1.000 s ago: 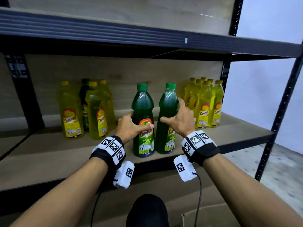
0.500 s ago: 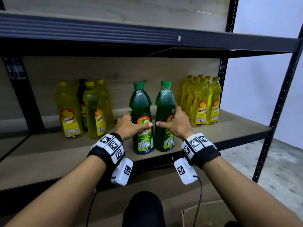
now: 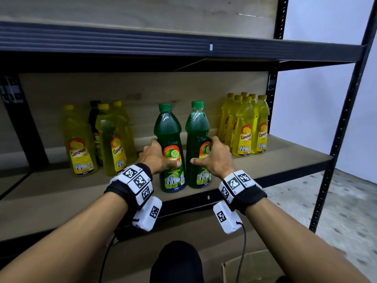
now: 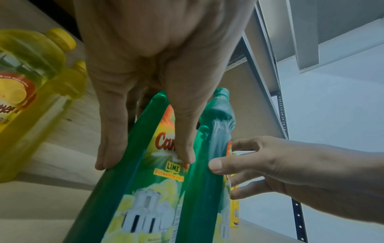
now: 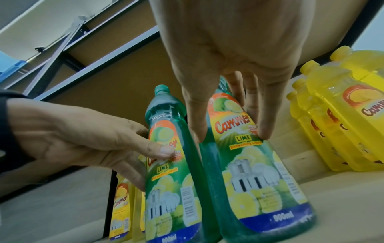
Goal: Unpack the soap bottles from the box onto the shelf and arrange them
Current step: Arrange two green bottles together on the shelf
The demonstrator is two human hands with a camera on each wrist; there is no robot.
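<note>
Two green lime soap bottles stand upright side by side near the front edge of the shelf board [image 3: 275, 160]. My left hand [image 3: 157, 156] grips the left green bottle [image 3: 170, 127] at label height, thumb across the front. My right hand [image 3: 212, 158] grips the right green bottle [image 3: 196, 127] the same way. The left wrist view shows the left hand's fingers [image 4: 112, 144] wrapped on the left green bottle [image 4: 129, 189]. In the right wrist view the right hand's fingers [image 5: 195, 118] wrap the right green bottle [image 5: 249, 172], and the left green bottle [image 5: 166, 189] stands beside it.
A group of yellow bottles [image 3: 246, 127] stands at the shelf's right end. More yellow bottles [image 3: 79, 139] and one dark bottle [image 3: 94, 119] stand at the left. An upper shelf beam [image 3: 183, 41] runs overhead. A cardboard box [image 3: 251, 268] lies below, on the floor.
Both hands have stayed on the two green bottles, which have shifted slightly back on the shelf. The camera has drifted, so the scene sits a little differently.
</note>
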